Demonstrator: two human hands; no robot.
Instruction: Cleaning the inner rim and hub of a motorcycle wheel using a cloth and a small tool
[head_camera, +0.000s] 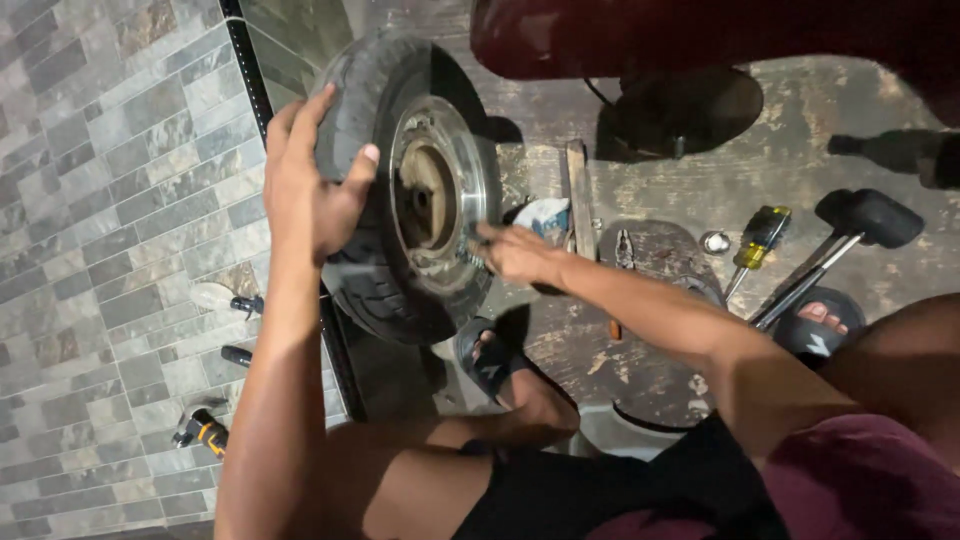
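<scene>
A small wheel stands upright on the floor, a black tyre (368, 270) around a silver metal rim (470, 180) with a rusty hub. My left hand (308, 185) grips the tyre's tread from the left, thumb over its edge. My right hand (515, 252) reaches in from the right and its fingertips pinch a small part at the rim's lower right edge; what it is I cannot tell. My foot in a black sandal (490, 360) rests just below the wheel.
On the worn floor to the right lie a black rubber mallet (868, 218), a yellow-handled screwdriver (758, 238), pliers (624, 250) and a small metal cap (715, 241). A dark red vehicle body (700, 35) looms above. Small tools (205, 432) lie on the tiled floor at left.
</scene>
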